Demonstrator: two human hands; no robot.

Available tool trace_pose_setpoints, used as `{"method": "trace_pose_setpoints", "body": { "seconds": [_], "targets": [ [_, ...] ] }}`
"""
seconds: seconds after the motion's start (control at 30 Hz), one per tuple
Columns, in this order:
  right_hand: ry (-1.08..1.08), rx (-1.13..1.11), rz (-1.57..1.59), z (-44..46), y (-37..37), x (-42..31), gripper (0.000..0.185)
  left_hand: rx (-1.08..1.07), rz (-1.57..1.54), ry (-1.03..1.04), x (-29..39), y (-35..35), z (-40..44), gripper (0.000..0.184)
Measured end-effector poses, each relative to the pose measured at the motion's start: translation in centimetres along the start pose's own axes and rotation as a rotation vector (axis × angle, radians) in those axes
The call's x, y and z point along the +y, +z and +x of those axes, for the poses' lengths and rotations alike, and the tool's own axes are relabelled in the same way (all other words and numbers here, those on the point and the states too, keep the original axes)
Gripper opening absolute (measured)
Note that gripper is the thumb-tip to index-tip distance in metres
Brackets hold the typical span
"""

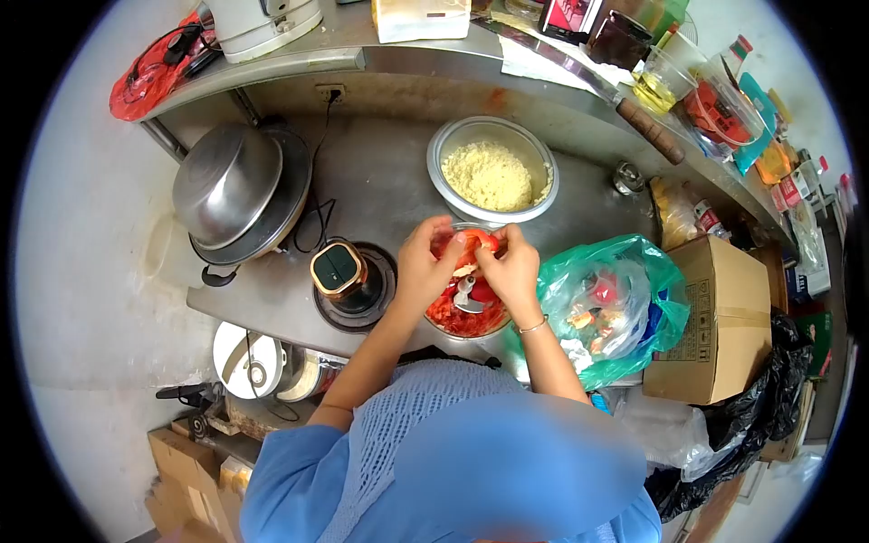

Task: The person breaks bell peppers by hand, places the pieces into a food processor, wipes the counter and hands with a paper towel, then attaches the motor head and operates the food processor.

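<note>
Both my hands are over a food chopper bowl (433,319) that holds red pepper pieces (450,317). Between them is a red bell pepper (480,240), torn open, with pale seeds and core showing. My left hand (427,262) grips its left side with bent fingers. On its right side, my right hand (511,276) is closed with thumb and fingers pressed to the flesh. A metal chopper blade (467,299) stands in the middle of the bowl. The chopper's black motor head (339,267) rests to the left, off the bowl.
A metal pot (441,176) of minced pale yellow food stands behind the bowl. At right lie a green plastic bag (665,281) with scraps and a cardboard box (715,317). A wok (294,172) with an upturned steel basin (231,181) sits left. A knife (652,131) lies on the upper shelf.
</note>
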State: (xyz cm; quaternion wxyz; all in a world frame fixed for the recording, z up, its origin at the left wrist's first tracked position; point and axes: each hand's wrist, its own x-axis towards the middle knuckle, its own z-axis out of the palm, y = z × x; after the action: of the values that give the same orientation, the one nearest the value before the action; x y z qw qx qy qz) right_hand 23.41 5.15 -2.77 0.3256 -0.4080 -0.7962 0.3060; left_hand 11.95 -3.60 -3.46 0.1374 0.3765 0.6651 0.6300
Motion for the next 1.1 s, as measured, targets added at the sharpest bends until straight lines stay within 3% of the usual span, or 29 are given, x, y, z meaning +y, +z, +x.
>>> {"method": "trace_pose_setpoints", "body": {
  "seconds": [0.03, 0.1, 0.23, 0.3, 0.37, 0.47, 0.63, 0.77, 0.8, 0.9, 1.1],
  "targets": [
    [-0.001, 0.001, 0.000, -0.1, 0.0, 0.2, 0.026, -0.066, 0.046, -0.086, 0.3, 0.2, 0.0, 0.025],
    [0.058, -0.015, 0.154, -0.5, 0.0, 0.3, 0.027, -0.022, 0.021, -0.054, 0.2, 0.9, 0.2, 0.020],
    [0.045, -0.110, 0.112, -1.0, -0.5, 0.2, 0.028, -0.038, 0.112, 0.071, 0.5, 1.1, 0.1, 0.018],
    [-0.153, -0.103, 0.269, -0.9, -0.2, 0.1, 0.030, -0.043, 0.083, 0.109, 0.7, 1.2, 0.5, 0.019],
    [-0.159, -0.061, 0.264, -0.8, -0.2, -0.2, 0.028, -0.084, 0.088, 0.008, 1.2, 1.4, 0.4, 0.020],
    [0.243, -0.160, 0.392, -0.5, -0.2, -0.5, 0.035, -0.113, 0.135, 0.002, -0.3, 2.5, 0.5, 0.023],
    [0.226, -0.181, 0.316, -0.3, 0.1, -0.1, 0.043, -0.106, 0.256, 0.050, 0.4, 3.0, 0.7, 0.026],
    [0.358, -0.200, 0.499, -0.7, -0.4, -0.8, 0.038, -0.167, 0.302, 0.011, 0.7, 2.9, 1.0, 0.026],
    [0.435, -0.193, 0.628, -0.9, -0.4, -0.9, 0.036, -0.183, 0.257, 0.024, 0.2, 3.1, 1.2, 0.028],
    [0.405, -0.162, 0.694, -1.1, 0.3, 0.3, 0.031, -0.212, 0.184, 0.008, 0.2, 3.2, 1.2, 0.030],
    [0.415, -0.106, 0.709, -1.3, 0.4, 0.5, 0.030, -0.182, 0.027, -0.016, -0.9, 4.1, 0.7, 0.030]
  ]
}}
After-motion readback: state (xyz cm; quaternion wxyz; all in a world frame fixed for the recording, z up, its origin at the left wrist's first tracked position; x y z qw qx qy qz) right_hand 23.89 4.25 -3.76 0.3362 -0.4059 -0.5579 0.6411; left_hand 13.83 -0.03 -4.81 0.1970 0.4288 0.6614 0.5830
